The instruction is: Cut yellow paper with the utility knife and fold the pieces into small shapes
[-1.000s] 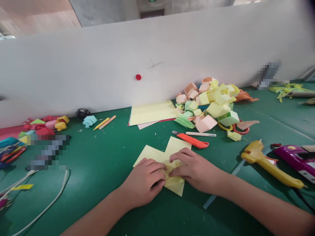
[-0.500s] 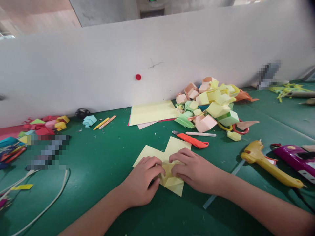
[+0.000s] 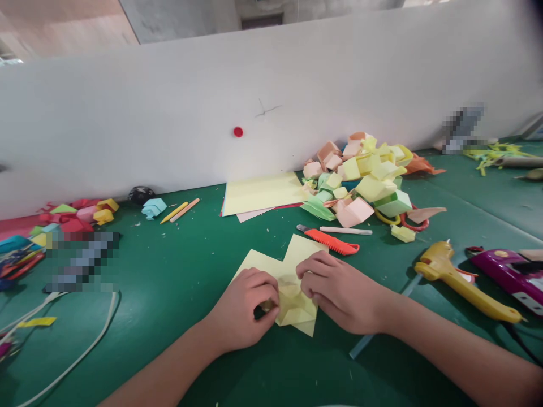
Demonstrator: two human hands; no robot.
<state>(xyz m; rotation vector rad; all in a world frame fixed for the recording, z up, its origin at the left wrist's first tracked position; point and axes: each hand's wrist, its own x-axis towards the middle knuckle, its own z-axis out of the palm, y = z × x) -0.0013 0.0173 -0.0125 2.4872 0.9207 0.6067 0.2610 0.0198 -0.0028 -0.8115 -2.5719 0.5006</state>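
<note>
A pale yellow sheet of paper [image 3: 292, 265], partly folded, lies on the green table mat [image 3: 178, 282] in front of me. My left hand [image 3: 246, 308] curls its fingers round the fold at the sheet's left side, pinching it. My right hand [image 3: 339, 288] presses and pinches the same fold from the right. The two hands almost touch over the middle of the paper, and they hide part of the fold.
An orange utility knife [image 3: 333, 243] and a white pen [image 3: 345, 230] lie just beyond the paper. A heap of folded paper pieces [image 3: 360, 181] and flat yellow sheets [image 3: 263, 195] sit by the white partition [image 3: 254, 102]. A yellow glue gun [image 3: 462, 280] lies right, cables [image 3: 76, 345] left.
My fingers have shifted on the fold. The left hand has curled tighter and pulled back slightly, showing more of the creased centre of the yellow paper.
</note>
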